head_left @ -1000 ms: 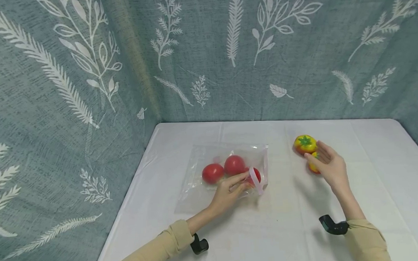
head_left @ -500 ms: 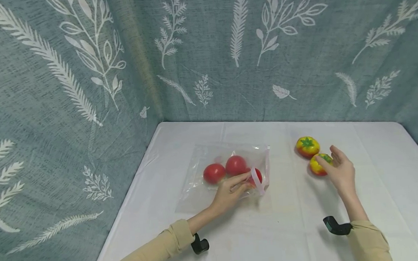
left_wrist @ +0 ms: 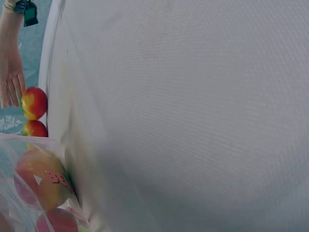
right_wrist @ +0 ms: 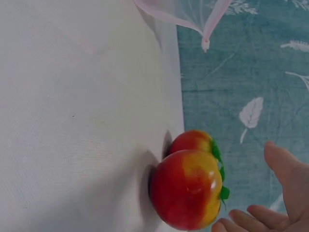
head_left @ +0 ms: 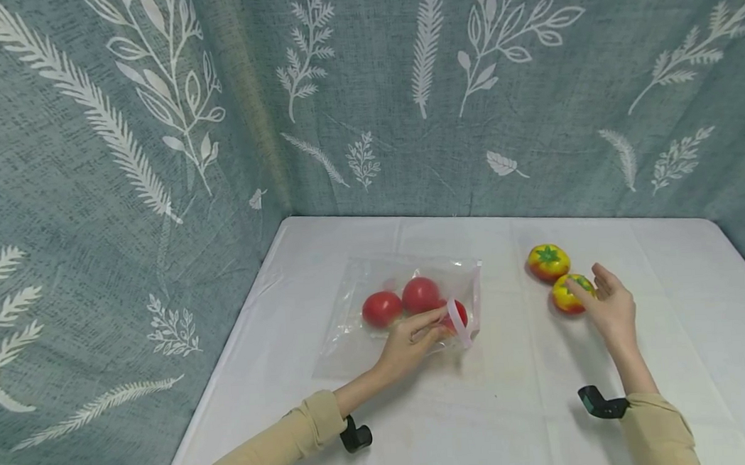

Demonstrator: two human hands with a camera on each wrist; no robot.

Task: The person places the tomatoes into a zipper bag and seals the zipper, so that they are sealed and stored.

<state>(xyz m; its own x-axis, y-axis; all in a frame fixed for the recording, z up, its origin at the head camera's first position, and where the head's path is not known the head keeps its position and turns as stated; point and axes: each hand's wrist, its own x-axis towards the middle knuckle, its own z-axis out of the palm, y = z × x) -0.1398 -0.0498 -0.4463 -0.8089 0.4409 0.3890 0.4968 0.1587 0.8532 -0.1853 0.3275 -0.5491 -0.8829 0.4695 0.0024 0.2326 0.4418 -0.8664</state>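
Observation:
A clear zip bag (head_left: 345,359) lies on the white table, with three red tomatoes inside, one of them (head_left: 381,309) to the left. At the bag's mouth, my left hand (head_left: 400,348) pinches the near edge, and the pinkish zip strip (head_left: 458,322) stands raised there. To the right, a yellow-and-red tomato with a green star-shaped top (head_left: 565,299) sits close to a second such tomato (head_left: 548,262). My right hand (head_left: 611,314) hovers beside the nearer one, its thumb overlapping it in the head view. In the right wrist view, thumb and fingers stand apart around air.
The white tabletop (head_left: 461,426) ends at a blue-green leaf-patterned curtain (head_left: 376,83) at the back and left. Black wrist cameras, one on the left (head_left: 357,438) and one on the right (head_left: 602,405), stick out from the tan sleeves.
My right hand has drawn back to the right from the yellow-and-red tomatoes, uncovering the nearer one. The left hand keeps its place at the bag. The head view has shifted slightly.

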